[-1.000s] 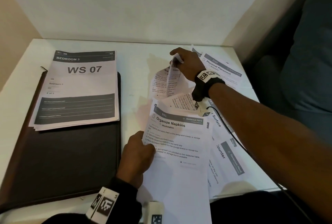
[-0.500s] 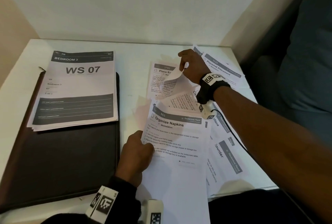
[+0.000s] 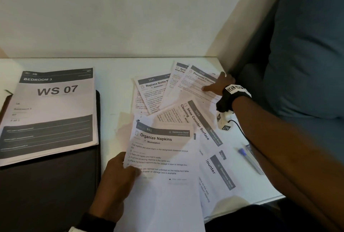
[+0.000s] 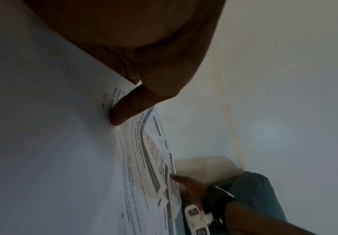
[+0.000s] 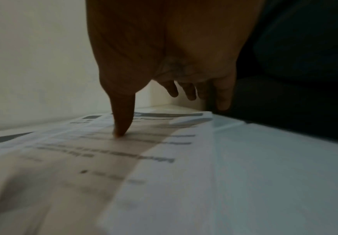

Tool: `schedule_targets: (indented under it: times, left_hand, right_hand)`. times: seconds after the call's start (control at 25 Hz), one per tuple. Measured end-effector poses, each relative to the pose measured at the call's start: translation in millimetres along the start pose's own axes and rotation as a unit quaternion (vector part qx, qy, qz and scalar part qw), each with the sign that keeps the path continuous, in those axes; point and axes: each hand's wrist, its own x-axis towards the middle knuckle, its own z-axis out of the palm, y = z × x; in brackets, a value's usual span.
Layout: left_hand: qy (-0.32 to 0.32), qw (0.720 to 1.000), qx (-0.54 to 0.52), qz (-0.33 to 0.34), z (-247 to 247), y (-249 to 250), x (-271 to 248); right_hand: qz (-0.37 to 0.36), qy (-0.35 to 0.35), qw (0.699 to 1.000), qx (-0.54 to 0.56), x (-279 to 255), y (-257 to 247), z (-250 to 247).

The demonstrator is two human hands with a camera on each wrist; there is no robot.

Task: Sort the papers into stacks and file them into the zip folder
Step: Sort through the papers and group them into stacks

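White surface (image 3: 115,68), carrying all items. Dark zip folder (image 3: 48,190), closed, at left; "WS 07" stack (image 3: 54,112) lies on its upper part. Loose papers (image 3: 178,112), fanned and overlapping at right, unsorted. "Organize Napkins" sheet (image 3: 163,149): left hand (image 3: 119,181) pinches its left edge, thumb on top. "Placemat Placement" sheet (image 3: 197,84): right hand (image 3: 219,84) spread above it, thumb tip pressing down, fingers lifted clear. Advice: slide one sheet free at a time, anchoring neighbours, squaring edges before stacking. Blue pen (image 3: 249,157) beside right forearm.
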Motion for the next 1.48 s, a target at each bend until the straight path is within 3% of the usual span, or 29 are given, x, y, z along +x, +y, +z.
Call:
schedule_targets:
  times: [0.08,0.2,0.52,0.72,0.8,0.92,1.0,1.08,1.16,1.24,1.32,1.48]
  left_hand:
    - [0.006,1.0,0.001,-0.008,-0.3,-0.6,3.1]
    - [0.012,1.0,-0.003,-0.017,0.8,0.6,2.2]
    - [0.011,1.0,-0.022,0.005,5.7,3.3,1.4]
    - [0.014,0.999,-0.038,0.022,4.6,-1.2,4.9]
    - [0.014,0.999,-0.041,0.031,4.9,0.4,3.9]
    - [0.001,0.997,-0.056,0.051,3.3,6.4,-3.6]
    - [-0.004,0.994,-0.076,0.076,3.3,17.6,-8.7]
    - [0.006,0.985,-0.124,0.116,0.2,29.5,-22.3]
    - [0.019,0.969,-0.166,0.183,-3.7,40.1,-38.3]
    - [0.027,0.954,-0.177,0.241,-4.7,50.2,-55.8]
    - [0.029,0.949,-0.16,0.271,-1.8,57.7,-71.0]
    - [0.069,0.947,-0.139,0.281,1.5,63.5,-89.8]
  right_hand:
    - [-0.005,-0.04,0.999,0.014,17.4,28.6,-2.0]
    - [-0.044,-0.079,0.995,-0.049,17.5,48.7,-2.4]
    - [-0.127,-0.086,0.98,-0.13,-7.9,37.1,-8.9]
    - [-0.139,-0.102,0.98,-0.1,-14.4,26.0,0.4]
    - [-0.125,-0.084,0.986,-0.074,-21.4,24.2,1.2]
    - [-0.128,0.011,0.99,0.054,-57.5,17.1,5.7]
    - [-0.119,0.008,0.965,0.234,-105.2,9.5,5.6]
    - [-0.106,-0.083,0.895,0.426,-169.3,6.0,3.6]
    - [-0.113,-0.161,0.831,0.52,-230.0,10.6,-1.5]
    - [-0.173,-0.188,0.794,0.551,-275.5,16.5,-3.8]
    - [-0.221,-0.159,0.773,0.573,-304.5,17.3,-5.5]
    - [-0.215,-0.107,0.768,0.594,-323.8,19.5,-1.9]
